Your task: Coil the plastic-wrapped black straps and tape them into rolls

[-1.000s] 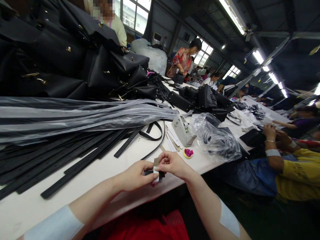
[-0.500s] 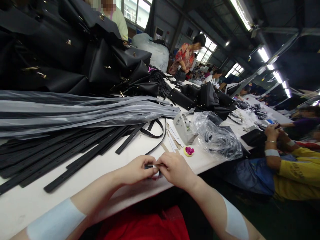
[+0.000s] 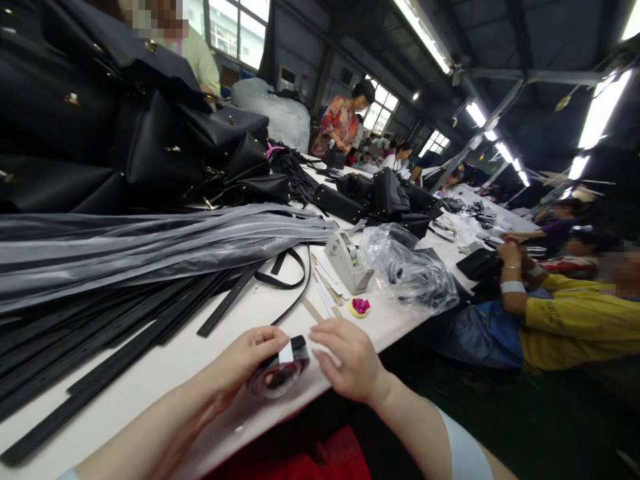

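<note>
Your left hand [image 3: 245, 357] has its fingers closed on a clear and dark roll [image 3: 278, 381], gripping it at the top beside a white tab [image 3: 286, 353]. The roll sits to the left of the dispenser [image 3: 344, 263] and on your side of it, over the near edge of the surface [image 3: 175, 363]; whether it rests there you cannot tell from this angle. Your right hand [image 3: 353, 363] is directly on your side of the dispenser, its fingers spread and bent, gripping nothing — they point toward the roll, just beside it.

Close in front of the dispenser is a yellow ring [image 3: 359, 307] with pink scraps in it. Paper strips [image 3: 327, 283] lie just left of the dispenser, and a black loop [image 3: 285, 283] curls beyond them on that side. Farther left of it are black straps [image 3: 165, 327], with pale sleeves [image 3: 150, 250] behind them. Right beside the dispenser, on its right, sits a crumpled plastic bag [image 3: 407, 267]. Black bags [image 3: 165, 147] are heaped behind and left of the dispenser — and well off to its right sits a person in yellow [image 3: 575, 320].
</note>
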The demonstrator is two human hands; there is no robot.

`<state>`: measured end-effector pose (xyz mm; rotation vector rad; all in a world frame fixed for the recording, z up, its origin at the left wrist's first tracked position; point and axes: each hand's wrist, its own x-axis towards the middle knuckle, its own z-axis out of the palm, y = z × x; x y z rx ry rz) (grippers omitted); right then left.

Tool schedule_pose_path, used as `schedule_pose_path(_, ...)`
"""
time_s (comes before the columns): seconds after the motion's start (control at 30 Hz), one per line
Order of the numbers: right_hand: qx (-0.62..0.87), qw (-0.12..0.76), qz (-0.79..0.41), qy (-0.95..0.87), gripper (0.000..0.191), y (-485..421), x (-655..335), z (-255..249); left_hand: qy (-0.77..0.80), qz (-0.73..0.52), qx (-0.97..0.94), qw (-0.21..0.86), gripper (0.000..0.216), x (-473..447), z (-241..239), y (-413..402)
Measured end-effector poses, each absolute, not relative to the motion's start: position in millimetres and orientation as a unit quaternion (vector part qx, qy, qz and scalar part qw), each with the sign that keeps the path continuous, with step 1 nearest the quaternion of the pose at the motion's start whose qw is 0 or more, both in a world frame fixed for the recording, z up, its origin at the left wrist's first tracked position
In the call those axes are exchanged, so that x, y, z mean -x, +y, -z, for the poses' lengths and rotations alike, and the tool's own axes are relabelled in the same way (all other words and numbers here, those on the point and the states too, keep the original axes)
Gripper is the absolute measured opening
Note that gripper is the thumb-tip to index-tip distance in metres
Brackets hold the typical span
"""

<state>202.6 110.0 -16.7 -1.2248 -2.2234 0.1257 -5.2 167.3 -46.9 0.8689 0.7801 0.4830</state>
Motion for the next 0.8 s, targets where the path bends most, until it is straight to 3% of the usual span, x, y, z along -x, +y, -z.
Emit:
schedule_pose_path(0.1,0.597,0.376,0.019,-0.708,0.021,154,-260,11,0.363,-0.218,-0.412,0.806,0.044,7,52,170)
schedule_pose_path(0.23,0.755,0.355,-0.029,-0.551,0.024,218,-332,14,0.369,-0.226,-0.429,0.793,0.046,8,57,173)
schedule_pose_path(0.43,0.774,0.361,-0.140,-0.501,0.036,257,-355,36,0.374,-0.244,-0.422,0.789,0.046,10,53,174)
schedule_pose_path(0.63,0.774,0.392,-0.122,-0.481,0.029,237,-360,39,0.382,-0.257,-0.424,0.780,0.045,12,47,173)
schedule_pose_path(0.8,0.793,0.365,-0.141,-0.467,0.031,216,-364,49,0.405,-0.262,-0.413,0.772,0.043,10,37,168)
